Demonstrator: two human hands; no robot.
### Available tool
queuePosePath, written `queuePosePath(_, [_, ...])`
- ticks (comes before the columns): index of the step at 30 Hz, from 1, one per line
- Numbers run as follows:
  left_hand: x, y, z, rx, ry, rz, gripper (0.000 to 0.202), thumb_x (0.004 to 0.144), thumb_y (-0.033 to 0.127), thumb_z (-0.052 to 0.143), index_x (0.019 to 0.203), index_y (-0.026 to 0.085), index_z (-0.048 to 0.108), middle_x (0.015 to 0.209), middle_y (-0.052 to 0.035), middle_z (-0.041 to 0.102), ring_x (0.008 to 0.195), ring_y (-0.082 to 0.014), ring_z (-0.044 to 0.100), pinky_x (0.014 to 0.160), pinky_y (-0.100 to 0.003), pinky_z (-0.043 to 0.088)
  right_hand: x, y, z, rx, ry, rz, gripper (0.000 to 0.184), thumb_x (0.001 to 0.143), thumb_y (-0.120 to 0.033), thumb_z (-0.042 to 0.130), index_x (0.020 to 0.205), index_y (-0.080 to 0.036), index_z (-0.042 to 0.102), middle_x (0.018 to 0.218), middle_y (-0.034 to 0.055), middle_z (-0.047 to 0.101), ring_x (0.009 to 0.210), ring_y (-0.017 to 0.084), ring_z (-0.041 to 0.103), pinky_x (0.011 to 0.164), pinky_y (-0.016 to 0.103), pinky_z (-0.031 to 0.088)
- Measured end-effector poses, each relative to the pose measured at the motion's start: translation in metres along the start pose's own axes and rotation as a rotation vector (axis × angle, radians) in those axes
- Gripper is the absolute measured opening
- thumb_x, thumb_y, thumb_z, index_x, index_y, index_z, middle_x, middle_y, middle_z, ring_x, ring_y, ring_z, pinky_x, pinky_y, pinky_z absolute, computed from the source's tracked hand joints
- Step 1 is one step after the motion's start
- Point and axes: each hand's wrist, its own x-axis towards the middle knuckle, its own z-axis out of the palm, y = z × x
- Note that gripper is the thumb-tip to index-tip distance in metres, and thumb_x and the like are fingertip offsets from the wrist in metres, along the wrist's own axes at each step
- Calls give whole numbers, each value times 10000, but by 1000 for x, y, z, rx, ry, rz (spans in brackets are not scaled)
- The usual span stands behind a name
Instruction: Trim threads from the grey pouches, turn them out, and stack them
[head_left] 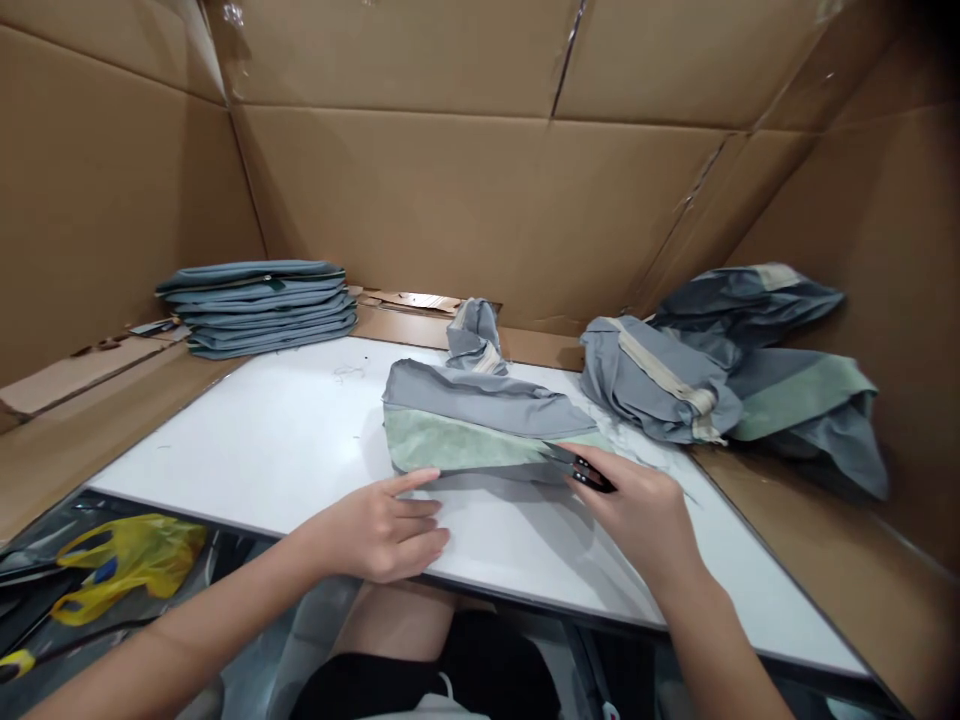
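- Left hand (379, 530): lies palm down near the front edge of a white work table (247, 450), its fingers (420, 520) slightly spread and holding nothing, with the fingertips at the near edge of the cloth.
- Right hand (637, 510): fingers closed narrowly around small black-handled snips (592, 475), whose thin blades point left into the cloth.
- Grey and pale green fabric piece (465, 425): lies bunched and folded near the middle of the table, just behind the hands, with the green band along its near side. The snips touch its right end.
- Bunched grey cloth (472, 340): stands in a small twisted heap by the back edge of the table, just behind the fabric piece.
- Stack of folded blue-grey fabric (255, 310): sits flat on cardboard beyond the back left corner of the table.
- Loose heap of grey and green fabric (720, 370): lies beyond the right edge, with a cream strip across it, partly over the table's back right corner.
- Cardboard lining (450, 200): forms walls around the back and sides of the table.
- Yellow plastic bag (127, 565): lies below the front left corner of the table.
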Motion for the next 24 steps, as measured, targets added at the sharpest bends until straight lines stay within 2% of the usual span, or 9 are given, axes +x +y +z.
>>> queuePosePath(3, [-15,-2,-18,49,67,-4,117,803,154,571,897,104,622,710,-43,687,717,-114,644,896,-257,514,2,0,2,6,-9,13,238,826,-194,459,936,-183,670,849,39,716,684,172,680,598,244,525])
queuePosePath(6, [-7,-5,-28,246,220,-118,162,766,153,626,925,123,634,735,-30,696,725,-130,631,893,-292,507,2,-2,4,12,13,8,238,817,-186,466,942,-185,669,839,31,716,669,165,678,600,242,523])
queuePosePath(9, [14,-10,-22,445,135,-244,317,787,210,633,1101,178,605,1021,-36,690,972,-187,621,1096,-446,305,2,-9,4,18,12,-3,228,815,-175,475,942,-177,664,872,26,716,711,163,682,617,238,523])
queuePosePath(11, [25,-12,-11,511,81,-246,357,822,199,593,1178,204,566,1180,-23,624,1123,-217,558,1145,-522,121,1,-15,3,22,-3,4,223,817,-173,477,941,-172,662,881,28,715,712,161,682,610,235,519])
queuePosePath(13, [31,-14,-1,497,108,-196,321,830,142,567,1147,195,583,1198,-8,613,1162,-220,533,1147,-539,69,1,-20,3,30,-7,29,223,817,-171,474,926,-178,668,858,26,717,677,154,679,578,227,506])
queuePosePath(17, [25,-13,6,348,220,2,192,806,90,576,985,125,636,1000,-28,699,1112,-206,573,1131,-486,243,4,-18,4,35,22,100,214,812,-201,487,900,-188,681,784,23,715,619,151,665,538,222,474])
queuePosePath(21, [6,-9,-4,206,95,124,117,812,104,570,902,111,644,880,-49,713,1070,-198,599,1055,-413,397,19,-3,4,45,70,170,220,814,-286,512,898,-179,685,734,30,707,594,164,649,534,238,452])
queuePosePath(22, [0,-9,-8,174,68,120,97,830,159,564,863,115,644,885,-58,711,1072,-205,597,1033,-408,419,25,0,2,52,65,188,223,811,-301,516,897,-183,686,725,26,704,583,161,642,521,236,438])
queuePosePath(24, [-14,-9,-17,119,36,88,250,877,305,501,751,130,629,909,-80,706,1066,-223,595,978,-412,455,37,3,0,48,52,230,222,802,-318,527,880,-190,691,696,22,696,554,157,622,493,236,398])
